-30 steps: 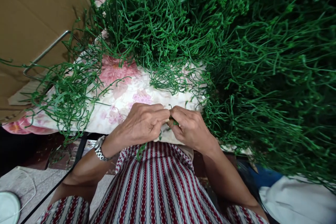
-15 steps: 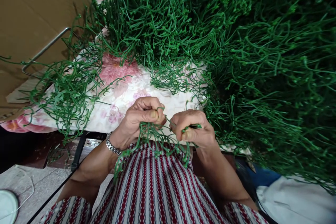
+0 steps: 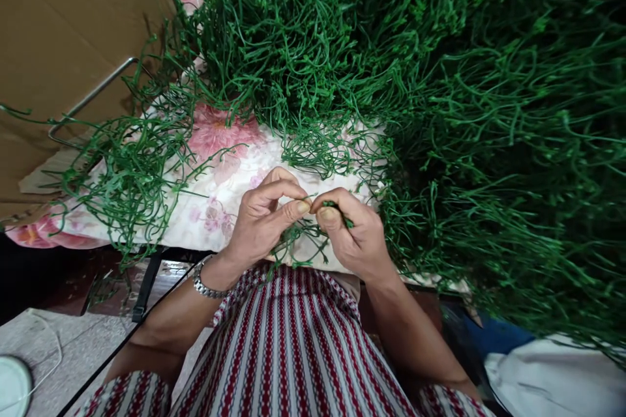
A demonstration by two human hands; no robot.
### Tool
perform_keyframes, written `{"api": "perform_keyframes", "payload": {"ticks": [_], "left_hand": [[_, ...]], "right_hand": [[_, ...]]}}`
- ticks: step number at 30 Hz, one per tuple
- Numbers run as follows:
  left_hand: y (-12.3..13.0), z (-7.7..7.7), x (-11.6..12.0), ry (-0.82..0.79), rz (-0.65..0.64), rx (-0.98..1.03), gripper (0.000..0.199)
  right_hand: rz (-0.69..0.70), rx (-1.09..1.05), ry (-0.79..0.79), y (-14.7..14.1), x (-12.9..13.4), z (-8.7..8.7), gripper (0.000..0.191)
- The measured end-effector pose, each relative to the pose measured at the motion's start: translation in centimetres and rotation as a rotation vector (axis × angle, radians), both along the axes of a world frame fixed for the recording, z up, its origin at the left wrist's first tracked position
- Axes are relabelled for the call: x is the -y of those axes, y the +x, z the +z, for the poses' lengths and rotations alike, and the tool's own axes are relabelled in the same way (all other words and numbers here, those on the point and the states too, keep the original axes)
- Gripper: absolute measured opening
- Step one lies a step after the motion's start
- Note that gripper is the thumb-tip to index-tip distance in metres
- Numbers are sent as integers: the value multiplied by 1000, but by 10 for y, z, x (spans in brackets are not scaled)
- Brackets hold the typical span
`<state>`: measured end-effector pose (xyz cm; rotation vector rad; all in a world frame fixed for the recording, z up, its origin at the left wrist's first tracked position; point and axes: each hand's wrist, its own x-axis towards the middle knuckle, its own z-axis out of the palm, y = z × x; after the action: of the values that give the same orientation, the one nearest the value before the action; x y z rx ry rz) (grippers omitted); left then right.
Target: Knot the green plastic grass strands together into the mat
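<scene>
Thumb and forefinger of my left hand [image 3: 267,218] pinch a thin green stem, with a metal watch on that wrist. Close beside it, fingertips nearly touching, my right hand [image 3: 352,228] is closed on green stems that show between its fingers. More thin stems [image 3: 296,244] hang below the two hands, over the cloth edge and the striped garment. A huge pile of green stems [image 3: 313,39] covers the back and the right side. On the left of the flowered cloth [image 3: 220,176] lies a smaller tangled heap [image 3: 132,176].
A cardboard sheet [image 3: 73,26] with a bent metal rod [image 3: 92,94] stands at the left. Below are a black strap [image 3: 147,283], a cable, and a white round object [image 3: 14,384]. Whitish fabric [image 3: 552,374] lies at the lower right.
Both hands have come together at the fingertips. Fewer stems hang below them, and the hanging bunch has moved up off much of the striped garment.
</scene>
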<state>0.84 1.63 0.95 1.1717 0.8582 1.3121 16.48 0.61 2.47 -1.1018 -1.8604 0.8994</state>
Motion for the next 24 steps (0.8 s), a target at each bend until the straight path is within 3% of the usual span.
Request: {"api": "perform_keyframes", "payload": {"ticks": [5,8,14,19,24], "left_hand": [[2,-3,0,42,24,-1,12],[2,-1,0,35,12,23,10],[2,5,3,-156,-9,140,5],[0,11,3,-182,-4,8,12],[0,12,2,-141,-32,-46,10]], "right_hand": [[89,29,-76,-8,1,-5,19],[93,8,-64,-9,2,-6,10],[102,-29,-106,-6,4,-9,6],[128,-77,-157,-8,3,-9,16],[32,-71,-166,-15,3,-10,27]]}}
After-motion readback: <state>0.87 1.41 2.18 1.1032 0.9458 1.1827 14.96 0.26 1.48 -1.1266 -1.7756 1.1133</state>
